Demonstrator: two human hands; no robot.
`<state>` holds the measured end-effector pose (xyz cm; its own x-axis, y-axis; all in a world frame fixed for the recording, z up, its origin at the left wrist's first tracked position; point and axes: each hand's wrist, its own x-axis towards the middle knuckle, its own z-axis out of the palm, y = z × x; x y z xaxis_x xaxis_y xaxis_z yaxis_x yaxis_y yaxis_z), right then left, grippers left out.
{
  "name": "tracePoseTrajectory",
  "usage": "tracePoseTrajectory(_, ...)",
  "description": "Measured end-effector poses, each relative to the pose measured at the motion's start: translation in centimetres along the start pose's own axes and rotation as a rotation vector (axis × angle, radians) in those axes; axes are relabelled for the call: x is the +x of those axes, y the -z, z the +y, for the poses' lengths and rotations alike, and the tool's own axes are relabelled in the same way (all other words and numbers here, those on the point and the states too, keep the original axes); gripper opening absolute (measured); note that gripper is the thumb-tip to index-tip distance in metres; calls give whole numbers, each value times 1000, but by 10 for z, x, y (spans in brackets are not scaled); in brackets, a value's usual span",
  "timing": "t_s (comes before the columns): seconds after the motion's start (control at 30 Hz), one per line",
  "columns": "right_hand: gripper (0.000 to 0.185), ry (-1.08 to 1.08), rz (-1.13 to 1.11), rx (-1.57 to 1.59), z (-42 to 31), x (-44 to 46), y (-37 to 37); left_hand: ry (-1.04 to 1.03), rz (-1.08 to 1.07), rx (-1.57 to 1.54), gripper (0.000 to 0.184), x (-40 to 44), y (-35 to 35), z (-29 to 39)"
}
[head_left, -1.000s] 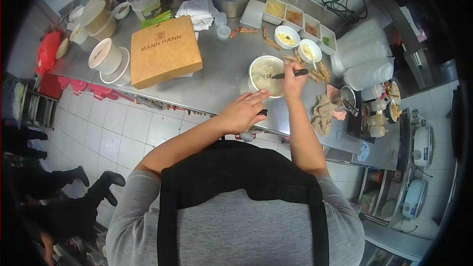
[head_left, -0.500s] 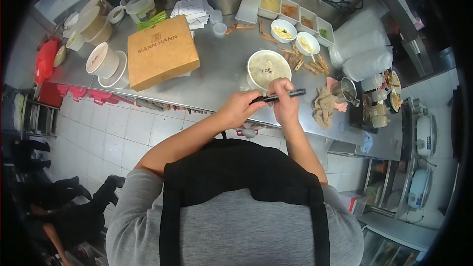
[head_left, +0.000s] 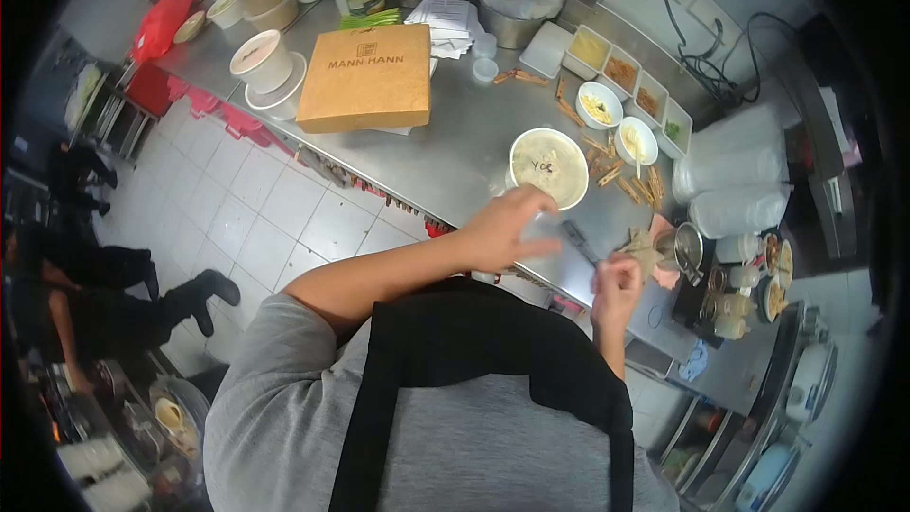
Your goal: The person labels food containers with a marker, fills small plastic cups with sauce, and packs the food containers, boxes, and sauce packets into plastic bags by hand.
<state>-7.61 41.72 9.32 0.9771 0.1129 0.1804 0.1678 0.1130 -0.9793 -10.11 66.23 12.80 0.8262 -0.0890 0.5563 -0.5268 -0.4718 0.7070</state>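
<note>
left hand [head_left: 500, 229] blurred, spread open, right hand [head_left: 617, 288] gripping black marker [head_left: 580, 241], its near end hidden

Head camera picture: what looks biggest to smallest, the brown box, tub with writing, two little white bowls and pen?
1. Brown box
2. Tub with writing
3. Left bowl and right bowl: too alike to rank
4. Pen, slim and blurred

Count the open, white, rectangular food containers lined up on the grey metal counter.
4, in one row right of the round metal pot: the yellow-filled container nearest it, then the orange-brown one, the darker brown one, the green one.
</note>
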Motion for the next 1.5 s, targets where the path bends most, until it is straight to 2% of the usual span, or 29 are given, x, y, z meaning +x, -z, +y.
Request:
tracePoseTrajectory(0.03,17,23,141,39,26,10,20,211,49,-110,31,-5,-6,-15)
tracePoseTrajectory(0.1,15,-69,203,-126,59,27,52,632,147,-344,37,-23,-6,-39)
tracePoseTrajectory(0.13,14,-118,231,-210,60,32,56,739,234,-443,34,-33,1,-44)
tracePoseTrajectory(0.17,13,144,221,-437,60,38,56,841,327,-540,31,-45,11,-48)
tracePoseTrajectory(0.23,11,695,189,-860,35,55,30,882,535,-608,26,-78,30,-58)
tracePoseTrajectory(0.33,9,684,-4,-756,28,47,0,1003,753,-512,26,-140,47,-62)
tracePoseTrajectory(0.37,7,479,-193,-660,29,29,-12,1050,801,-525,27,-158,50,-62)
tracePoseTrajectory(0.4,6,431,-375,-627,33,11,-27,1080,821,-515,29,-170,52,-55)
tracePoseTrajectory(0.43,6,385,-579,-459,57,-6,-36,1117,837,-515,30,-184,51,-54)
tracePoseTrajectory(0.47,13,212,-793,-519,57,-24,-58,1150,825,-523,30,-194,49,-52)
tracePoseTrajectory(0.5,23,-295,-1015,-690,49,-33,-83,1177,813,-528,30,-203,47,-52)
tracePoseTrajectory(0.53,31,-323,-1168,-527,92,-46,-84,1205,770,-547,30,-216,42,-57)
tracePoseTrajectory(0.6,36,241,-997,-697,212,-73,-79,1252,672,-557,25,-236,36,-64)
tracePoseTrajectory(0.63,38,516,-893,-772,248,-83,-80,1262,604,-552,21,-240,37,-62)
tracePoseTrajectory(0.7,38,251,-670,-942,273,-63,-102,1232,511,-598,19,-267,39,-68)
tracePoseTrajectory(0.77,39,-168,-796,-1284,307,-38,-122,1214,405,-551,18,-296,46,-69)
tracePoseTrajectory(0.83,44,-344,-875,-1324,337,-19,-133,1233,378,-509,15,-334,52,-70)
tracePoseTrajectory(0.87,50,-285,-835,-1248,352,-17,-131,1261,388,-490,14,-354,56,-68)
tracePoseTrajectory(0.97,49,-203,-747,-1256,375,-7,-126,1371,421,-433,13,-402,70,-59)
tracePoseTrajectory(1.1,48,-99,-625,-1291,362,8,-109,1434,398,-427,12,-435,77,-56)
tracePoseTrajectory(1.23,47,-48,-564,-1323,351,24,-111,1380,327,-455,6,-439,82,-62)
tracePoseTrajectory(1.5,45,-19,-474,-1404,348,34,-118,1382,334,-508,9,-440,85,-65)
